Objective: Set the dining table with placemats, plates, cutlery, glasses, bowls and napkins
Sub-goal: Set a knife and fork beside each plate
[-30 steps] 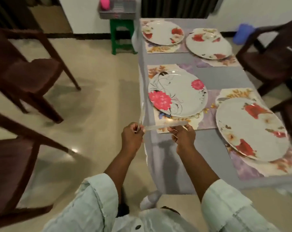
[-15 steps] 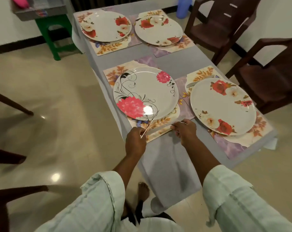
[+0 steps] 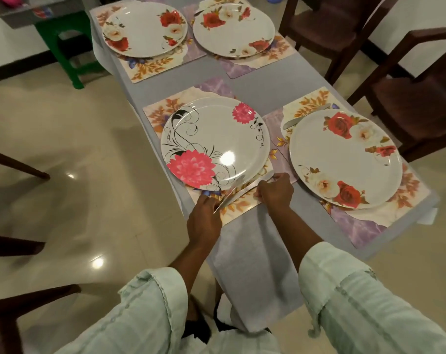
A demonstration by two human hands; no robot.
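Note:
My left hand point(image 3: 204, 217) grips a thin steel knife point(image 3: 229, 194) that slants up over the near rim of the pink-flower plate point(image 3: 216, 139). My right hand point(image 3: 275, 191) pinches a second knife point(image 3: 257, 183), which lies low along the near strip of the floral placemat point(image 3: 239, 206) under that plate. To the right a rose-patterned plate point(image 3: 344, 157) rests on its own placemat point(image 3: 364, 221), with a third knife point(image 3: 306, 116) lying behind it. At the far end, a plate on the left point(image 3: 145, 29) and one on the right point(image 3: 233, 29) sit on mats.
A grey cloth point(image 3: 303, 70) covers the table and hangs down in front of me. Dark wooden chairs point(image 3: 408, 103) stand along the right side, and chair parts show at the left. A green stool point(image 3: 68, 54) carrying a grey tray point(image 3: 38, 11) stands at the far left.
I have stepped closer and the view has tilted down. Both hands with the knives have settled at the near edge of the pink-flower plate, the right knife now low on the mat.

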